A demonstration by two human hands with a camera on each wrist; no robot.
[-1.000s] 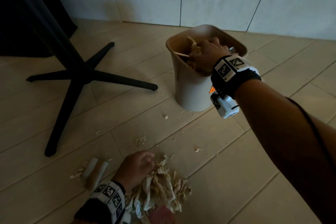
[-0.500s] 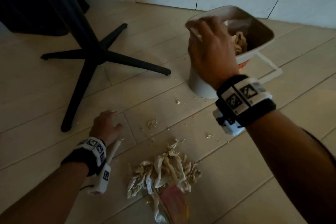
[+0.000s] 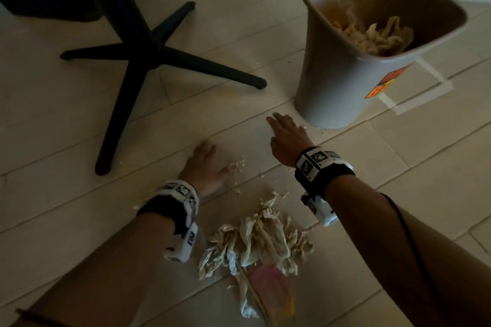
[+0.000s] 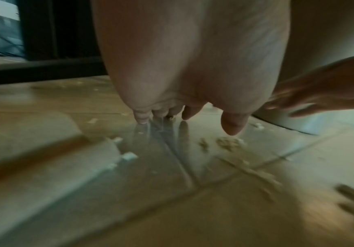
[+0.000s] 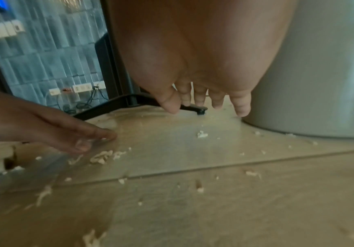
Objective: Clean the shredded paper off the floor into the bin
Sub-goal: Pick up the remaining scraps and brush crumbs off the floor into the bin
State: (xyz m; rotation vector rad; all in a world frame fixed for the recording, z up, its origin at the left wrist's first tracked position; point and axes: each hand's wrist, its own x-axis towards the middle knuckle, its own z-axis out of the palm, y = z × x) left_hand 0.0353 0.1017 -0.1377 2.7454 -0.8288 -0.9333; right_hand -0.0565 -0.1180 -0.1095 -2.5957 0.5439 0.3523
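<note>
- Beige shredded paper [image 3: 257, 244] lies heaped on the pale tiled floor [image 3: 372, 207] at lower centre of the head view, a pink sheet [image 3: 268, 287] poking from under it, as a person crouches to clear it.
- At upper right of that view the grey bin [image 3: 332, 82], tipped toward the camera, already holds a wad of shreds; an orange sticker [image 3: 382, 85] marks its side.
- Left hand [image 3: 204, 167]: fingers straight and together, tips down on the tile, gripping nothing, with a small tuft of loose scraps [image 3: 236, 167] just beside its thumb.
- Right hand [image 3: 287, 135]: fingers spread and straight, empty, hovering low over the floor next to the bin's base; the wrist views show crumbs strewn around both hands.
- Judged from this, the step in hand is raking stray bits back toward the main heap before another scoop.
- To do it well, both palms should probably stay flat and sweep inward together, so that fine flecks do not slip between the fingers or skitter across the glossy tile.
- The crumbs hugging the bin's foot and those drifting toward the black chair base [image 3: 148, 53] at upper left look the easiest to miss.
- Much of the job appears to remain: the large heap sits untouched between the forearms.
</note>
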